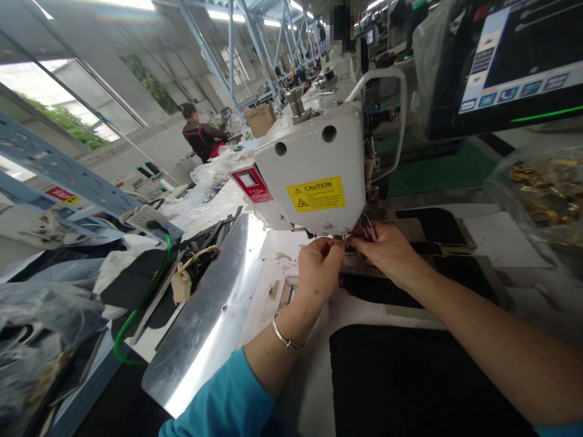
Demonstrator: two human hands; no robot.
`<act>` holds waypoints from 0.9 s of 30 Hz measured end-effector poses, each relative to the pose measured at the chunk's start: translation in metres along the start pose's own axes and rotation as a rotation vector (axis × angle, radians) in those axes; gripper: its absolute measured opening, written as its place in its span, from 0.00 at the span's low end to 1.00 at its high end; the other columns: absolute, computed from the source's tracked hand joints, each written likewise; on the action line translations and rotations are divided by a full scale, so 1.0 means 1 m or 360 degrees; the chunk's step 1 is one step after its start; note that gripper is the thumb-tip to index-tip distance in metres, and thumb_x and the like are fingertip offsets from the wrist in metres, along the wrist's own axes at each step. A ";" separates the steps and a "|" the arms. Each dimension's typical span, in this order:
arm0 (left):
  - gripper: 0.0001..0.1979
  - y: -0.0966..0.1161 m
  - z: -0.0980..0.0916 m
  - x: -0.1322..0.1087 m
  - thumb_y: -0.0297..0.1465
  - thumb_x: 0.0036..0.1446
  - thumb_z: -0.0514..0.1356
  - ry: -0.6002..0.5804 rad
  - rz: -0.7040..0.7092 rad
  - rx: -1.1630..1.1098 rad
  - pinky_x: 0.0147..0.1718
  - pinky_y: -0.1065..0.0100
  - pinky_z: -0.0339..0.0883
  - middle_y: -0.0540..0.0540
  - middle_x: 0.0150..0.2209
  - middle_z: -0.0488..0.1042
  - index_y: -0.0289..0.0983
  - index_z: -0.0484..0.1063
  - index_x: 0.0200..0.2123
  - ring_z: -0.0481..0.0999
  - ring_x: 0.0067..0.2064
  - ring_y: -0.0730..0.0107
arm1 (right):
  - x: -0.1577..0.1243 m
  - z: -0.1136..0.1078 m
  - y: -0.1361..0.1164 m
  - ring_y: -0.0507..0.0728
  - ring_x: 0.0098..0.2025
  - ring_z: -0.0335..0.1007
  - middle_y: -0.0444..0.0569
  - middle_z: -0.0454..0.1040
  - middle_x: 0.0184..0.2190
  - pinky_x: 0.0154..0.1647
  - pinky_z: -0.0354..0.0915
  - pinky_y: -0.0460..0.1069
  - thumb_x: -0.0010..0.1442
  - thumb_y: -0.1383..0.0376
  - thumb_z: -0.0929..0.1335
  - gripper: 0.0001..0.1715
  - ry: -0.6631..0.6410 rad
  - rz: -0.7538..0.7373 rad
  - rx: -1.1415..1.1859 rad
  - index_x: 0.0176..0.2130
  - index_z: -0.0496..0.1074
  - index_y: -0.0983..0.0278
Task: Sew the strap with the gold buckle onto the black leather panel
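Note:
A white sewing machine head [314, 158] with a yellow caution label fills the middle of the view. Right below it, by the needle area, my left hand [321, 267] is closed in a pinch; what its fingertips hold is too small to make out. My right hand [392, 252] comes in from the right, its fingertips pinched close to the left ones. A small tool with pink handles [370, 230], which looks like thread snips, is held in that hand, partly hidden by the fingers. Under the wrists a black material piece [387, 292] lies on the machine bed.
A larger black panel [410, 376] lies in front. To the left are a shiny metal plate [209, 315], a green cable [132, 321] and dark strips [214, 237]. At right, a plastic bag of brass-coloured fittings [542, 188] sits below a screen [523, 60]. Another person [200, 133] sits farther back.

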State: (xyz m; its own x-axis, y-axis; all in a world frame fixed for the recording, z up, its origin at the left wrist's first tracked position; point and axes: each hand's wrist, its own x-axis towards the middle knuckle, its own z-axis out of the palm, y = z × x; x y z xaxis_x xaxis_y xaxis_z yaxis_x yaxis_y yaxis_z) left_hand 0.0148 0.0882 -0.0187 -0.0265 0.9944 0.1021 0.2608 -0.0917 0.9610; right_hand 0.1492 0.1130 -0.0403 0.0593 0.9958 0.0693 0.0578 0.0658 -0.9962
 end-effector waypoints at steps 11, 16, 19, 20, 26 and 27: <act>0.10 0.009 0.005 0.001 0.35 0.50 0.61 -0.0015 -0.0266 -0.0544 0.17 0.73 0.43 0.58 0.12 0.58 0.35 0.68 0.23 0.52 0.15 0.82 | 0.000 -0.002 0.002 0.54 0.22 0.62 0.41 0.64 0.15 0.21 0.53 0.47 0.46 0.62 0.69 0.06 -0.0011 -0.0014 -0.0038 0.28 0.72 0.62; 0.09 0.009 0.007 0.001 0.34 0.49 0.61 -0.0009 -0.0304 -0.0584 0.16 0.74 0.42 0.58 0.12 0.58 0.34 0.69 0.24 0.51 0.15 0.83 | 0.002 -0.001 0.005 0.53 0.23 0.62 0.42 0.66 0.18 0.21 0.54 0.47 0.47 0.61 0.69 0.08 -0.0008 -0.0027 -0.0030 0.30 0.73 0.62; 0.09 0.009 0.007 0.002 0.34 0.49 0.61 -0.0013 -0.0330 -0.0603 0.15 0.74 0.41 0.58 0.12 0.57 0.34 0.69 0.24 0.51 0.15 0.83 | 0.002 -0.001 0.004 0.52 0.22 0.60 0.42 0.67 0.19 0.21 0.54 0.47 0.46 0.60 0.69 0.10 -0.0011 -0.0023 -0.0028 0.30 0.73 0.63; 0.10 0.009 0.007 0.003 0.35 0.49 0.61 -0.0021 -0.0327 -0.0608 0.15 0.74 0.41 0.58 0.12 0.57 0.34 0.69 0.24 0.51 0.15 0.83 | 0.001 -0.001 0.003 0.52 0.21 0.59 0.42 0.67 0.19 0.21 0.54 0.47 0.46 0.60 0.69 0.10 -0.0013 -0.0020 -0.0028 0.30 0.73 0.63; 0.09 0.009 0.006 0.004 0.34 0.48 0.61 -0.0030 -0.0326 -0.0610 0.15 0.74 0.40 0.58 0.12 0.57 0.34 0.68 0.22 0.51 0.14 0.83 | 0.002 0.000 0.002 0.51 0.20 0.58 0.43 0.68 0.20 0.20 0.53 0.47 0.45 0.59 0.68 0.12 0.0000 -0.0016 -0.0031 0.30 0.72 0.64; 0.09 0.009 0.007 0.004 0.33 0.48 0.61 -0.0024 -0.0324 -0.0610 0.15 0.74 0.40 0.58 0.12 0.57 0.34 0.67 0.22 0.50 0.14 0.83 | 0.002 0.000 0.002 0.51 0.20 0.58 0.42 0.67 0.19 0.20 0.53 0.47 0.44 0.59 0.69 0.12 0.0003 -0.0020 -0.0029 0.29 0.72 0.64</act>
State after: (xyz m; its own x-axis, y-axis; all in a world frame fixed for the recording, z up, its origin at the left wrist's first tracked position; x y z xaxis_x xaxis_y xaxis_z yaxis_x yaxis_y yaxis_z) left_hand 0.0235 0.0914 -0.0113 -0.0257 0.9946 -0.1003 -0.1254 0.0963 0.9874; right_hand 0.1496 0.1150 -0.0425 0.0602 0.9948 0.0817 0.0764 0.0771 -0.9941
